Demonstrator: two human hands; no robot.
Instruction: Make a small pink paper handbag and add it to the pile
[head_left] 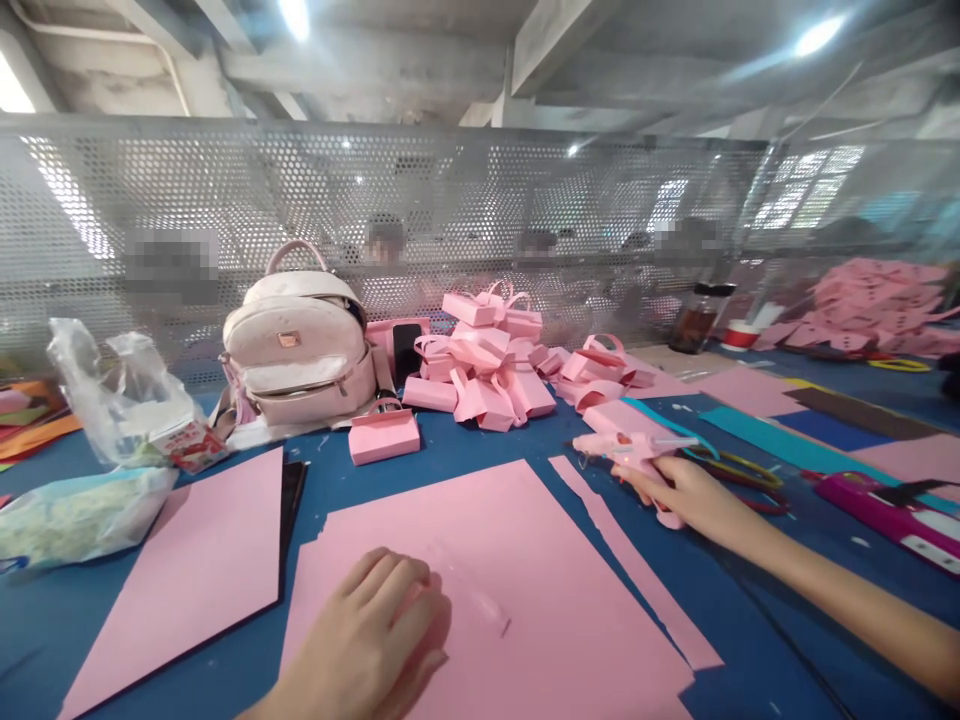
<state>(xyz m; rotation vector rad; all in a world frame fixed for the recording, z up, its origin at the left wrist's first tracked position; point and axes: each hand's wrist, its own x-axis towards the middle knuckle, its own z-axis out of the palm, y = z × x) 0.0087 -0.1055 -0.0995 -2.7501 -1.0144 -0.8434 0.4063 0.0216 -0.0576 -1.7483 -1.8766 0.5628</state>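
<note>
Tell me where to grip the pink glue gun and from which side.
Grip the handle of the pink glue gun, probably from the near right. It lies on its side, nozzle pointing left, handle angled toward the right hand, whose fingers already touch it. The left hand rests on the pink sheet.

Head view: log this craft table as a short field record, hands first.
left hand: pressing flat on large pink paper sheet
right hand: gripping pink glue gun
beside sheet: torn pink paper strip
centre back: pile of folded pink paper boxes
left back: pale pink backpack
far left: plastic bags
surface: blue table
</note>
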